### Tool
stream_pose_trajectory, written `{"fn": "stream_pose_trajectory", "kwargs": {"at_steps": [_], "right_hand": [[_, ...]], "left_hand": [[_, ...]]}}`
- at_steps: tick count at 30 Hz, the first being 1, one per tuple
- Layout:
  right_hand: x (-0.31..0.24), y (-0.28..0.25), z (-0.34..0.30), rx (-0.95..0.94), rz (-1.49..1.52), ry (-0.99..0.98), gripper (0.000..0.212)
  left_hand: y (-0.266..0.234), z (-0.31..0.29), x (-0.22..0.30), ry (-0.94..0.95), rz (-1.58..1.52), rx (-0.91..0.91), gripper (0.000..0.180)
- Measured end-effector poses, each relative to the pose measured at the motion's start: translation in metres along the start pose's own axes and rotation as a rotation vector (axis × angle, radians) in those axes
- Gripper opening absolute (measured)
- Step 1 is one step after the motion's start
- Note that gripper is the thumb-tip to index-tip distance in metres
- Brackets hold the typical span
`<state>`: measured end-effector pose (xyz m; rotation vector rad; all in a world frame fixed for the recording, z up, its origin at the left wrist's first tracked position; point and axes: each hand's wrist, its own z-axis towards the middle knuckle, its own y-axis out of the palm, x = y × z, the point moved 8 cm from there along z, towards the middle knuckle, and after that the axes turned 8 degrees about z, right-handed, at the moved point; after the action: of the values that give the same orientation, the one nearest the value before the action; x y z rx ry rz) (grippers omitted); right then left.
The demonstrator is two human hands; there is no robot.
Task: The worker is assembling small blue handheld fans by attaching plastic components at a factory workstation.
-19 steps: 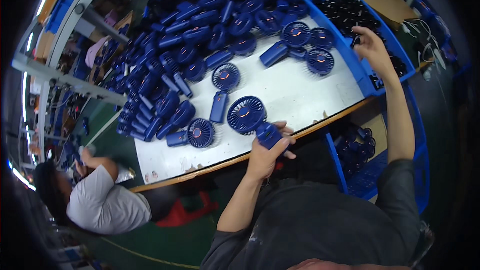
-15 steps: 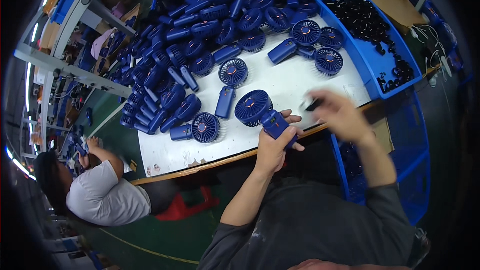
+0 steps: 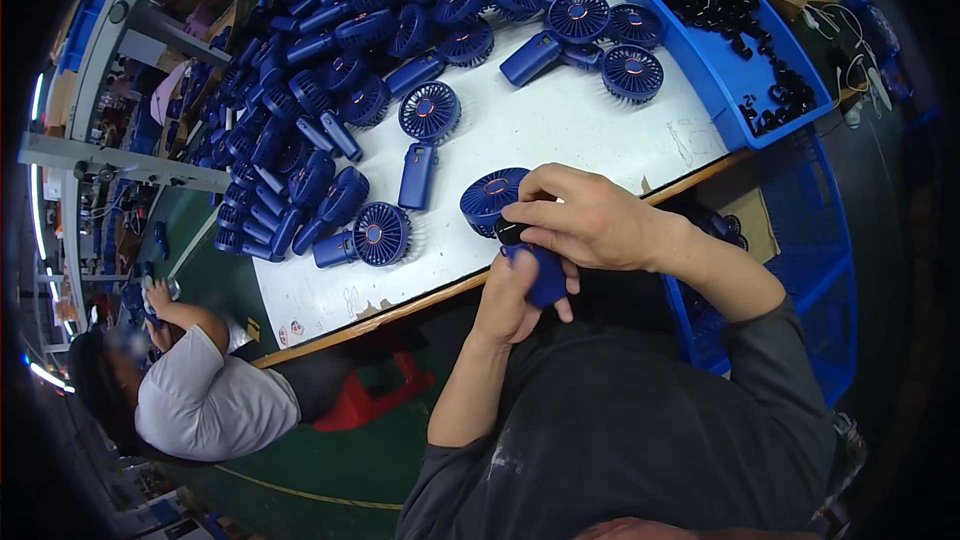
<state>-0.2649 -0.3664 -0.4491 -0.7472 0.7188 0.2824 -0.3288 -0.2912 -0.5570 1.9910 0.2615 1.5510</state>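
My left hand (image 3: 503, 306) grips the handle of a blue handheld fan (image 3: 491, 194) at the table's front edge, its round grille tipped toward the tabletop. My right hand (image 3: 605, 225) pinches a small black plastic piece (image 3: 510, 231) against the fan's neck, just below the grille. The fingers cover most of that piece, so its exact seating is hidden. To the left, two more blue fans, an upper one (image 3: 429, 112) and a lower one (image 3: 382, 234), lie on the white table (image 3: 560, 130).
A big heap of blue fans (image 3: 330, 50) fills the table's far left. On the right stands a blue bin (image 3: 735, 80) of small black pieces. Below it are blue crates (image 3: 815, 270). A co-worker in a white shirt (image 3: 215, 395) sits at left near a red stool (image 3: 375, 395).
My right hand has come left from beside the fan, bringing the black piece onto its neck. My left hand still holds the fan. The whole view has shifted slightly.
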Motion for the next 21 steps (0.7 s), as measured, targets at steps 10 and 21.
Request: {"fn": "stream_pose_trajectory", "kwargs": {"at_steps": [10, 21], "right_hand": [[-0.008, 0.021, -0.034, 0.066, -0.223, 0.202, 0.067], [0.090, -0.038, -0.315, 0.964, 0.001, 0.908, 0.049]], "left_hand": [[0.001, 0.014, -0.009, -0.002, -0.169, 0.302, 0.050], [-0.098, 0.059, 0.123, 0.209, 1.899, 0.727, 0.081]]}}
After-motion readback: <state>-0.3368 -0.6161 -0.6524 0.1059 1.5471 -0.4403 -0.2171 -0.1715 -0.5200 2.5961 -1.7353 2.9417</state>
